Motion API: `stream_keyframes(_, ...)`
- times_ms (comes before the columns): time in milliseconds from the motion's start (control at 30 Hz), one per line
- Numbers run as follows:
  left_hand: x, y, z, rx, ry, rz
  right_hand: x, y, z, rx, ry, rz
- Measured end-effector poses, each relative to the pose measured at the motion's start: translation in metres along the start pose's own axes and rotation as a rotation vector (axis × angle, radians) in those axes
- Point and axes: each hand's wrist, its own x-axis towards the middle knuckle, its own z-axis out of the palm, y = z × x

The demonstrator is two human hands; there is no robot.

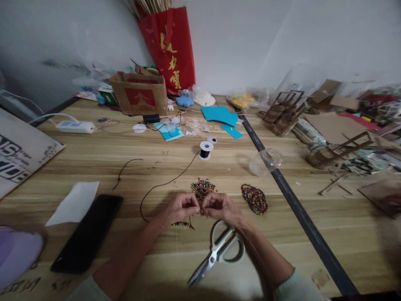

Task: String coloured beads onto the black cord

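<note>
My left hand (185, 205) and my right hand (217, 205) meet fingertip to fingertip above the wooden table, both pinched. The black cord (163, 184) runs from the spool (205, 151) in a loop to my left hand, which pinches it. Between the fingertips is something small and dark, too small to make out. Just behind the hands lies a pile of loose coloured beads (203, 187). A short strung row of beads (182, 224) lies below my left hand. Scissors (216, 253), blades apart, rest below my right hand.
Beaded strands (254, 199) lie to the right, a clear jar (266, 162) behind them. A black phone (88, 234) and white paper (74, 202) are at left. A paper bag (140, 94), blue card (220, 115) and small baskets (283, 113) stand farther back. Another person's hand (391, 198) is at right.
</note>
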Motion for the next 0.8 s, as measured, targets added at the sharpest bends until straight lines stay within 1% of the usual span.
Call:
stream_keyframes(367,0.0011,-0.0094,0.0002,-0.006,-0.010,0.036,-0.0011,-0.0023,-0.0009,0.014,-0.031,0.005)
stream_keyframes(633,0.0014,-0.0048,0.0004,0.013,-0.021,0.013,-0.0012,-0.0017,0.0001,0.008,-0.024,-0.013)
stream_keyframes(800,0.0009,-0.0033,0.0006,0.025,-0.016,-0.002,-0.0013,-0.0025,0.0001,0.002,-0.016,0.001)
